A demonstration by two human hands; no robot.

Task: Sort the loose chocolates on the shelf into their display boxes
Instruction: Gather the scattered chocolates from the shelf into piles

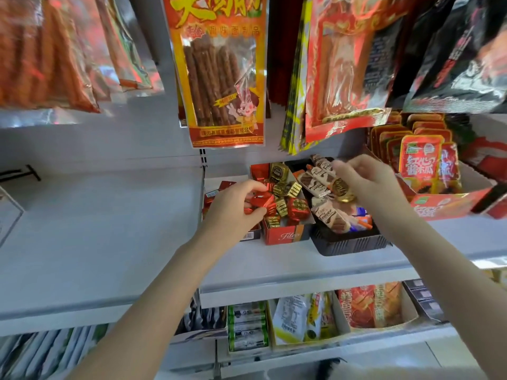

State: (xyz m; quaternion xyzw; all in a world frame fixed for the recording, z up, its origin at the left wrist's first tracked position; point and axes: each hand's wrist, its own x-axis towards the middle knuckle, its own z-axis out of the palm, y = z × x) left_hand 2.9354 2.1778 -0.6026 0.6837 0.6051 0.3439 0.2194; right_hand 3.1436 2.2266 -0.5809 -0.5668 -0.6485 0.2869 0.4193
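A red display box on the white shelf holds several red and gold wrapped chocolates. Right of it, a black tray holds white-and-brown wrapped bars. My left hand hovers over the left edge of the red box, fingers closed on red foil chocolates. My right hand is over the black tray and pinches a round gold foil chocolate. A further red box sits partly hidden behind my left hand.
Hanging snack packets dangle low over the boxes from above. A red carton of snack pouches stands just right of the tray. The shelf's left half is bare white. Below, another shelf carries packaged goods.
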